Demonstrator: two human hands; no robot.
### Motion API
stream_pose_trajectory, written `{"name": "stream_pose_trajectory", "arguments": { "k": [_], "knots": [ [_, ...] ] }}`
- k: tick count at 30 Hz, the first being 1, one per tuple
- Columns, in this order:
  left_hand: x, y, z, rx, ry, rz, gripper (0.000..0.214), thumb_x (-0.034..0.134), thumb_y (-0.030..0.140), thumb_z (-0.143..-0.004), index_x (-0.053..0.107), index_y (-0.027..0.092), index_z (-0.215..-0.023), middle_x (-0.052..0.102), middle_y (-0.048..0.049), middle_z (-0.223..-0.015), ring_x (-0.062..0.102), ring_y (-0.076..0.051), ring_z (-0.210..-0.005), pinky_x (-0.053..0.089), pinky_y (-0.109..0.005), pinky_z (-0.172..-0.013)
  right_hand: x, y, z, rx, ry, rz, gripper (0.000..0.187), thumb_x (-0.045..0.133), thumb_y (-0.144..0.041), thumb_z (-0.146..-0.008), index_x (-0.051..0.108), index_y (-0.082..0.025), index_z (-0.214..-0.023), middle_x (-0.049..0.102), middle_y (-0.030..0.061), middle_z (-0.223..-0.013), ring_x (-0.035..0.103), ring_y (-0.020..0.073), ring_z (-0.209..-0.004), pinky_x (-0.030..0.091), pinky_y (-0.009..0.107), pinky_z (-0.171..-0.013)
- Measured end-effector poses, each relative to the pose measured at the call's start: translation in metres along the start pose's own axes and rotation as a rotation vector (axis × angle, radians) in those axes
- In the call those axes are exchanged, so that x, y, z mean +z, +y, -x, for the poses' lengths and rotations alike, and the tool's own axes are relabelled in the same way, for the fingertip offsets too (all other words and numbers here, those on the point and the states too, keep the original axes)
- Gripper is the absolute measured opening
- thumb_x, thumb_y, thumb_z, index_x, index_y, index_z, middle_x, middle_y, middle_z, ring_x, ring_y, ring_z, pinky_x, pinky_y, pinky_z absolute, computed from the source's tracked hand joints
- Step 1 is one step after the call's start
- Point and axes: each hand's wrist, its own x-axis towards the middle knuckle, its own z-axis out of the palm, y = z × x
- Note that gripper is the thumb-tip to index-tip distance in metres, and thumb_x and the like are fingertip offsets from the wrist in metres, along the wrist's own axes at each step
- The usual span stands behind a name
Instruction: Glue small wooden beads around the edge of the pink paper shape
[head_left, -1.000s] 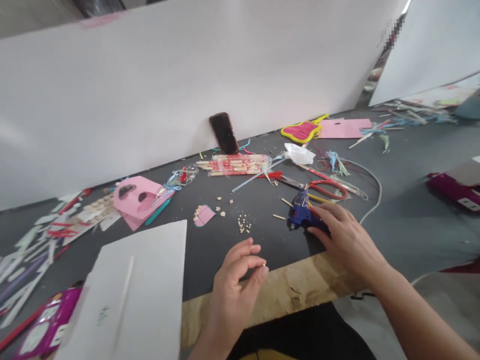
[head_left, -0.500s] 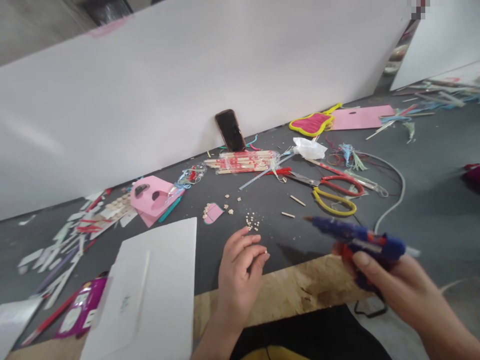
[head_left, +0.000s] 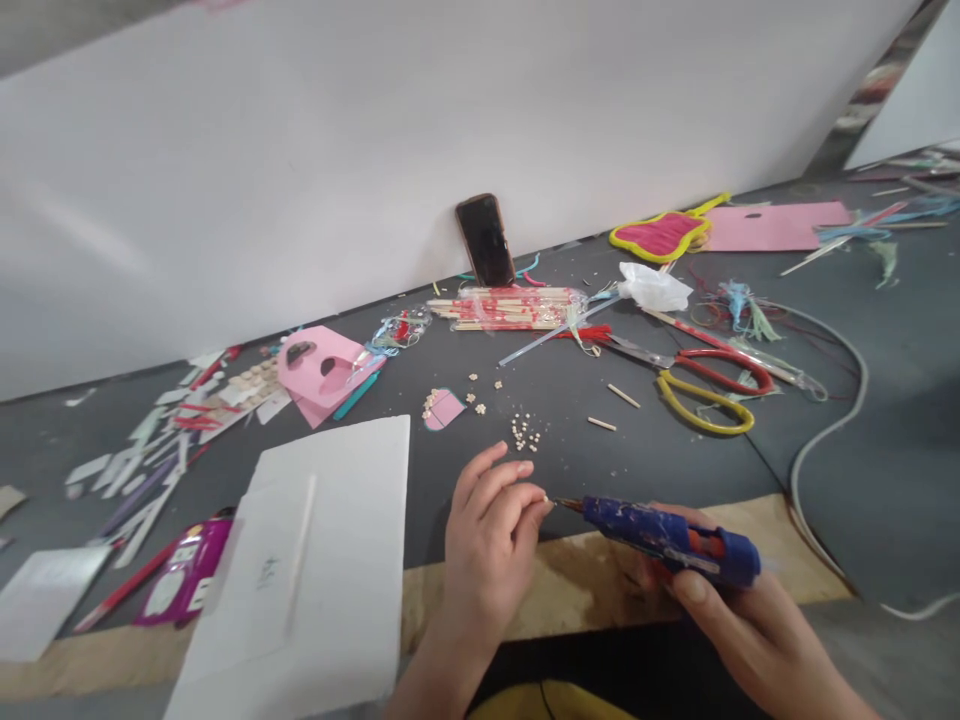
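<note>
Between thumb and index finger, my left hand (head_left: 491, 535) pinches a tiny pale bead-like piece (head_left: 548, 499). My right hand (head_left: 739, 610) grips a blue glue gun (head_left: 667, 535), its nozzle pointing left and at or very close to the pinched piece; contact cannot be made out. Beyond my left fingers lies a scatter of small pale pieces (head_left: 525, 432). Further left, a pink heart-shaped paper piece (head_left: 445, 410) has clustered pale pieces along its left edge. A few small flower-like clusters (head_left: 480, 409) rest beside it. Two short wooden sticks (head_left: 602, 424) lie past the nozzle.
Scissors (head_left: 705, 405) with red and yellow handles lie at right, near a pale cable (head_left: 832, 430). A phone (head_left: 486, 240) leans on the white panel behind packed sticks (head_left: 517, 308). White foam sheets (head_left: 330, 580) and a pink cut-out (head_left: 319, 370) are at left.
My right hand has brought the glue gun left and down, so its nozzle now meets the left fingertips. The left hand keeps its pinch. The view has shifted slightly.
</note>
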Motion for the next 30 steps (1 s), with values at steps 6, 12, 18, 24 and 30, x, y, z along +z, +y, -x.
{"name": "stream_pose_trajectory", "arguments": {
  "k": [6, 12, 18, 24, 30],
  "knots": [
    [0.0008, 0.002, -0.0011, -0.002, -0.019, 0.011, 0.01, 0.06, 0.01, -0.083, 0.063, 0.02, -0.081, 0.067, -0.0056, -0.098, 0.055, -0.024, -0.114, 0.051, -0.044, -0.094, 0.0015, 0.0, 0.0015, -0.022, 0.015, 0.045, 0.02, 0.049, -0.039, -0.09, 0.056, -0.036, -0.109, 0.067, -0.001, -0.074, 0.066, 0.0174, -0.061, 0.058, 0.025, -0.053],
    [0.0007, 0.0032, -0.0033, 0.011, -0.018, 0.003, 0.009, 0.061, 0.011, -0.083, 0.063, 0.02, -0.081, 0.067, -0.0059, -0.098, 0.055, -0.024, -0.113, 0.051, -0.045, -0.094, 0.0015, -0.0015, 0.0006, -0.032, 0.013, 0.064, 0.017, 0.047, -0.039, -0.09, 0.056, -0.034, -0.105, 0.065, -0.0013, -0.07, 0.064, 0.0168, -0.058, 0.056, 0.025, -0.051],
    [0.0017, 0.004, -0.0038, 0.008, -0.024, -0.004, 0.01, 0.06, 0.011, -0.083, 0.064, 0.02, -0.081, 0.067, -0.0056, -0.097, 0.056, -0.024, -0.112, 0.051, -0.045, -0.093, 0.0019, -0.0018, 0.0008, -0.032, 0.024, 0.083, 0.018, 0.049, -0.04, -0.09, 0.057, -0.03, -0.102, 0.066, -0.0004, -0.07, 0.064, 0.0173, -0.058, 0.056, 0.025, -0.051],
    [0.003, 0.003, -0.0046, 0.018, -0.014, 0.017, 0.01, 0.062, 0.009, -0.081, 0.063, 0.019, -0.081, 0.067, -0.0052, -0.097, 0.055, -0.024, -0.112, 0.051, -0.045, -0.093, 0.0024, -0.0004, 0.0025, -0.057, 0.016, 0.064, 0.017, 0.051, -0.032, -0.091, 0.056, -0.028, -0.106, 0.065, -0.0024, -0.071, 0.063, 0.0119, -0.06, 0.054, 0.017, -0.055],
    [0.0034, 0.0018, -0.0051, 0.023, -0.016, 0.033, 0.011, 0.063, 0.008, -0.081, 0.063, 0.019, -0.082, 0.067, -0.0053, -0.097, 0.055, -0.023, -0.111, 0.051, -0.044, -0.093, 0.0021, -0.0033, 0.0004, -0.071, 0.003, 0.07, 0.016, 0.05, -0.029, -0.092, 0.055, -0.028, -0.107, 0.065, -0.0028, -0.072, 0.064, 0.011, -0.06, 0.053, 0.015, -0.055]
  ]
}}
